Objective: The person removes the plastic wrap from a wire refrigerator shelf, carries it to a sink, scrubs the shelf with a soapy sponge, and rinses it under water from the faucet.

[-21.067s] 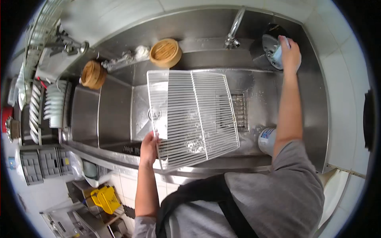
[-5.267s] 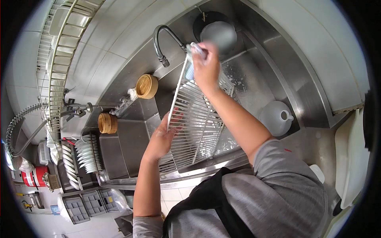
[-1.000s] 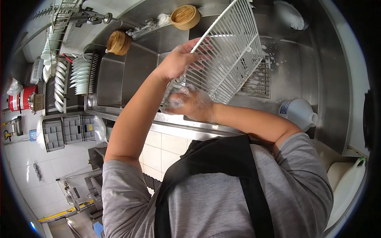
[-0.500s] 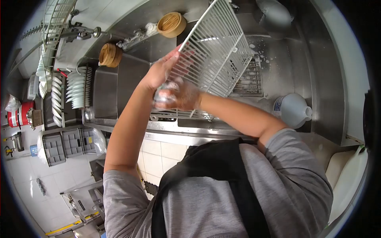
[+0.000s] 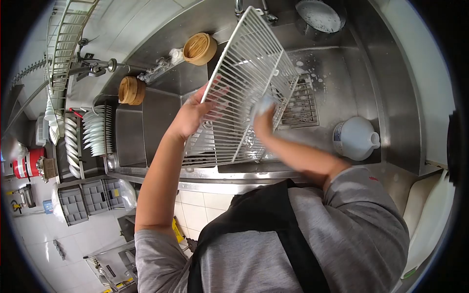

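Note:
A white wire rack (image 5: 235, 63) is tilted up over the sink. My left hand (image 5: 192, 116) is closed round its left edge, with the fingers behind the bars. My right hand (image 5: 264, 124), blurred by motion, presses a pale, soapy scrubbing pad (image 5: 264, 104) against the rack's bars near its right half. Whether the pad is a sponge or a scourer is hard to tell. Suds cling to the lower bars. Behind the rack, a metal grate (image 5: 302, 105) lies in the sink basin.
The steel sink (image 5: 344, 73) holds a large plastic jug (image 5: 355, 138) at right and a soapy pot (image 5: 320, 19) at the back. Two bamboo steamers (image 5: 200, 49) sit along the left ledge. Plates (image 5: 97, 129) stand in a rack at far left. A faucet (image 5: 266, 13) rises behind.
My right hand has moved right and up across the rack with the soapy pad, away from my left hand. My left hand keeps hold of the rack's left edge.

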`<act>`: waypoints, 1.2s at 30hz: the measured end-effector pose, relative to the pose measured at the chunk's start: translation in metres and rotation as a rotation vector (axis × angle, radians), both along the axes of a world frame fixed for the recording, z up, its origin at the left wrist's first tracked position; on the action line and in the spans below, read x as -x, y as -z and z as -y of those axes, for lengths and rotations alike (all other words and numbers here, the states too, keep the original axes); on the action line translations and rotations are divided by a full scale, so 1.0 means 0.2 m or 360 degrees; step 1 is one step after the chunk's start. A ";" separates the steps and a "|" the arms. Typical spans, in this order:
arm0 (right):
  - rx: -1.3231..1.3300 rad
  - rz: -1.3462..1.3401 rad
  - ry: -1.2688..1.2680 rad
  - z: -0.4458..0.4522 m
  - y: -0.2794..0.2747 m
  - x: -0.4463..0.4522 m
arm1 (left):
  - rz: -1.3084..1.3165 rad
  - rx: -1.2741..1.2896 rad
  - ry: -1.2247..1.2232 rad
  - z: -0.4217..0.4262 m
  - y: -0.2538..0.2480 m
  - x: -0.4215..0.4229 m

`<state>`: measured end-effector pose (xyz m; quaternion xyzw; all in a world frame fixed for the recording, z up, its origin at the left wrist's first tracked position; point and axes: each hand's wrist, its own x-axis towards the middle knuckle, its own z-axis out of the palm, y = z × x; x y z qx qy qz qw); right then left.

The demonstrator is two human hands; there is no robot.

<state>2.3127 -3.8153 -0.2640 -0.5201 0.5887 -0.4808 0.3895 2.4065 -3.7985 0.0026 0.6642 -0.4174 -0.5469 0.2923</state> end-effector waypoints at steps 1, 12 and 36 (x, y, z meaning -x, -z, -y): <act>0.0063 -0.0044 -0.0160 -0.20 0.05 0.00 | -0.0026 0.0030 -0.0008 0.00 0.01 -0.01; -0.0382 0.0717 0.0315 0.92 -0.15 0.17 | -0.0050 0.0038 0.0012 -0.02 -0.01 0.03; -0.1957 0.1076 -0.0223 -0.38 -0.18 0.18 | -0.0167 0.0151 -0.0056 -0.01 0.02 0.06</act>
